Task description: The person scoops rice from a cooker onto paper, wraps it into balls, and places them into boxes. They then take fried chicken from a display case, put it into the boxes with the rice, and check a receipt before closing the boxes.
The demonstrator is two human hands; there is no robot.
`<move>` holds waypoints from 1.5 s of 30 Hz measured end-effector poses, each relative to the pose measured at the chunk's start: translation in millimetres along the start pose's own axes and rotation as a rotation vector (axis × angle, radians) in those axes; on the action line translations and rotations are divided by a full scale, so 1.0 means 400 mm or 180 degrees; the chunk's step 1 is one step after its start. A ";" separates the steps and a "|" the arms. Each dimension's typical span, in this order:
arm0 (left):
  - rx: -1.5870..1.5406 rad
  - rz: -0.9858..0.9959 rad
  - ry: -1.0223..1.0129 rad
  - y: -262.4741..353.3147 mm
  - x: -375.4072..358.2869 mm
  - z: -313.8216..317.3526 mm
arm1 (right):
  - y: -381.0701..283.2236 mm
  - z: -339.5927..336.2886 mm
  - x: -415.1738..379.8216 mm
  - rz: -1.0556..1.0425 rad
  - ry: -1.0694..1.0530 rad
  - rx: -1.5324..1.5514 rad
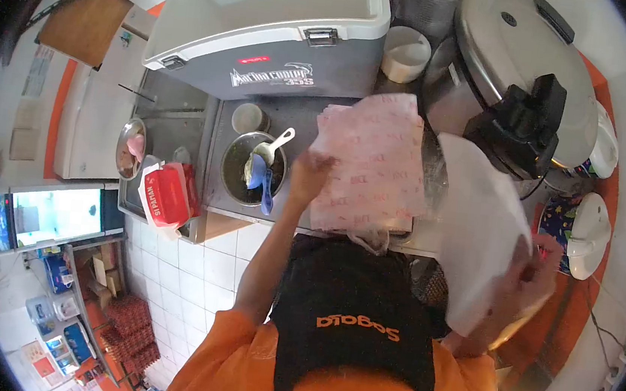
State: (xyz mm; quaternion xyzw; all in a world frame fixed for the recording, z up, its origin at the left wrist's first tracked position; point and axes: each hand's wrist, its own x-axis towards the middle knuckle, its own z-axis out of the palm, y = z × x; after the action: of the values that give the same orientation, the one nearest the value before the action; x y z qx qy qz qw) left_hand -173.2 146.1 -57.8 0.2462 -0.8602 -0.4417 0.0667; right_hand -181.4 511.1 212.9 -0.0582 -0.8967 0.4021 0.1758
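My left hand [313,174] is at the left edge of a stack of white wrapping paper [375,175] printed in red. Its fingers look closed on the edge of the top sheet, though they are partly blurred. Off to the right, my right hand [532,281] grips a large pale sheet of paper [479,227], which hangs raised and blurred beside the stack. Left of the stack stands a metal pot [233,176] of dark liquid, with a white ladle [280,141] and a blue ladle [266,198] in it.
Behind the counter's work area sits a large open cooler box [265,63]. A big lidded steel pot [521,65] stands at the back right, near a white bowl [406,55]. A red and white food box [168,195] and a metal bowl [128,159] are at the left.
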 end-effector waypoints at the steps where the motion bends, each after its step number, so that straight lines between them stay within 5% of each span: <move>1: -0.0031 0.0059 -0.0060 -0.056 0.017 0.066 | -0.026 -0.023 0.006 0.0045 0.0022 0.0101; 7: -0.0077 -0.0045 -0.0084 0.015 -0.007 0.095 | -0.041 0.039 0.042 0.0099 -0.0493 0.1505; 10: 0.0916 0.1248 0.0770 0.016 -0.047 0.005 | 0.082 0.217 0.078 0.0375 -0.0815 0.1065; 13: -0.1038 0.0580 0.0532 0.142 -0.174 -0.169 | 0.306 0.479 0.064 0.0354 -0.1206 0.0220; 18: -0.0203 0.0020 0.1641 0.057 -0.299 -0.357 | 0.432 0.679 -0.034 -0.0958 -0.1125 -0.0962; 21: -0.0937 -0.1178 0.1139 -0.090 -0.305 -0.422 | 0.191 0.658 -0.052 -0.1081 -0.0811 -0.1036; 22: -0.1468 -0.1597 0.0878 -0.098 -0.293 -0.430 | 0.115 0.672 -0.059 -0.1902 -0.0570 -0.0969; 25: -0.2581 -0.2216 -0.0279 -0.135 -0.261 -0.390 | -0.097 0.808 -0.143 -0.2089 -0.1297 0.0258; 26: -0.1985 -0.2526 -0.0648 -0.120 -0.233 -0.372 | -0.158 0.843 -0.174 -0.1782 -0.1948 0.0087; 28: -0.2064 -0.2254 -0.0745 -0.109 -0.222 -0.347 | -0.263 0.876 -0.242 -0.1329 -0.3263 -0.0013; 30: -0.2555 -0.2225 -0.0462 -0.096 -0.231 -0.335 | -0.261 0.963 -0.339 -0.1744 -0.4078 -0.1257; 33: -0.2811 -0.2004 -0.0143 -0.164 -0.256 -0.276 | -0.243 1.015 -0.421 -0.2397 -0.3486 -0.1239; 40: -0.2224 -0.1766 0.0050 -0.126 -0.269 -0.300 | -0.250 1.014 -0.432 -0.1673 -0.3825 -0.1437; 45: -0.1140 -0.0988 0.0042 -0.015 -0.297 -0.349 | -0.157 0.987 -0.442 -0.0203 -0.4009 0.1380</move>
State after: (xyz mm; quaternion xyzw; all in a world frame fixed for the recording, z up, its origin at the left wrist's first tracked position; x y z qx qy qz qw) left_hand -21.5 98.9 33.7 0.3626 -0.7194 -0.5906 0.0463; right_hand -157.5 148.9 -30.7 0.2511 -0.7281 0.5251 -0.3620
